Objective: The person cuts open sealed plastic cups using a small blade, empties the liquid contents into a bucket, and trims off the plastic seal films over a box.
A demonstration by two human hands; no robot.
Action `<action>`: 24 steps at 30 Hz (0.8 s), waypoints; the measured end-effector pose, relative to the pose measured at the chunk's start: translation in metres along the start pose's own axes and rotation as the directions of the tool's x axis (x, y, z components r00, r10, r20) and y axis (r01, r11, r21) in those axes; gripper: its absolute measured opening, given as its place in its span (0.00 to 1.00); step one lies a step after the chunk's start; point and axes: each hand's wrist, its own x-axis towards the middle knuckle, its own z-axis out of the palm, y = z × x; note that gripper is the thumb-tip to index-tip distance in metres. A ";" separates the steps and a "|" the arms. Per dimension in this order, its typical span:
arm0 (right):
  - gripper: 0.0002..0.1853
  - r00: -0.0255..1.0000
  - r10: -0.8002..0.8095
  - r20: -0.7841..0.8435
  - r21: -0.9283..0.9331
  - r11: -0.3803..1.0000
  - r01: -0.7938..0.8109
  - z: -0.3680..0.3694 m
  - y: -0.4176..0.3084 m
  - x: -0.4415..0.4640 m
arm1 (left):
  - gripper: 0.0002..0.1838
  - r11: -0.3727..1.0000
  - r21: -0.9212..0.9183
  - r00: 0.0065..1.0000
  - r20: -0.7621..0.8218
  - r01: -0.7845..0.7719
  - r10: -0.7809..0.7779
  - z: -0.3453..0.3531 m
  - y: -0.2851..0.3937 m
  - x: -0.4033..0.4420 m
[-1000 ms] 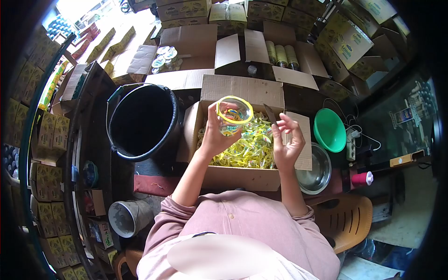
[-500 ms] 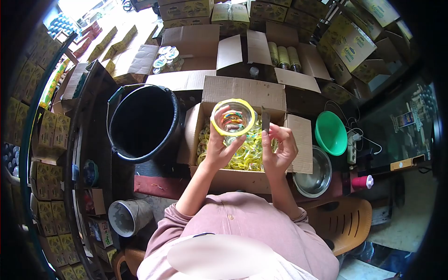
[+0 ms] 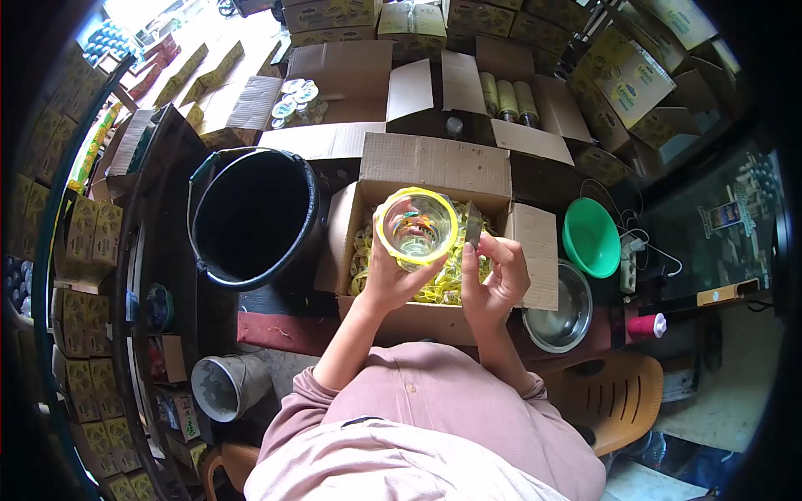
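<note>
cup (image 3: 416,232) over box (image 3: 411,322), bucket (image 3: 257,213) left, bowl (image 3: 590,238) right

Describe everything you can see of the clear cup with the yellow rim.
The clear, round, plastic-looking cup has a yellow band around its rim and multicoloured print on its wall. Its mouth faces the camera. The left hand grips its side, over an open brown cardboard box. Only that hand visibly touches it.

Packing workshop; stacked cartons (image 3: 332,18), open boxes (image 3: 434,160)
</note>
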 end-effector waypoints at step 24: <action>0.12 0.998 0.047 0.028 0.038 0.998 -0.048 -0.001 0.002 0.007 | 0.39 0.995 -0.085 0.999 0.011 0.051 -0.050 0.001 0.007 0.003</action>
